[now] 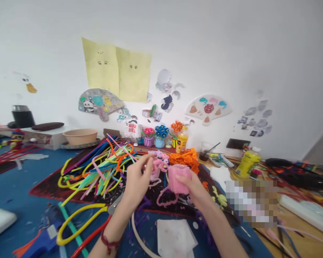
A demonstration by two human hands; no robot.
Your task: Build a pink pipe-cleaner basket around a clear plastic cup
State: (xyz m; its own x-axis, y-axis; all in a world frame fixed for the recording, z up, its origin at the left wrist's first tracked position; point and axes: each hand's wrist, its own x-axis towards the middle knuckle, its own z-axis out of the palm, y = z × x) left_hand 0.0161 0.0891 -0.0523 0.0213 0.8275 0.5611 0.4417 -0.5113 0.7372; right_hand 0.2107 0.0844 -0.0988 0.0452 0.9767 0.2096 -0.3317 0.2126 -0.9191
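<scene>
In the head view, my right hand [195, 184] grips a small pink pot made of fuzzy pipe cleaners [177, 179]. A loose pink pipe-cleaner loop [167, 204] hangs below the pot. My left hand [138, 179] is to the left of it, fingers bent and drawn together; whether a thin strand is between them is hard to see. Just beyond that hand, partly hidden, are pink pipe-cleaner pieces [156, 168]. A heap of orange pipe cleaners [185, 159] lies behind the pot.
A pile of multicoloured pipe cleaners [102, 172] spreads at left on a dark mat. Yellow-handled pliers [82, 218] and a blue glue gun [44, 240] lie at front left. White paper squares [174, 236] lie in front. Potted pipe-cleaner flowers [161, 136] and bottles [182, 140] stand behind.
</scene>
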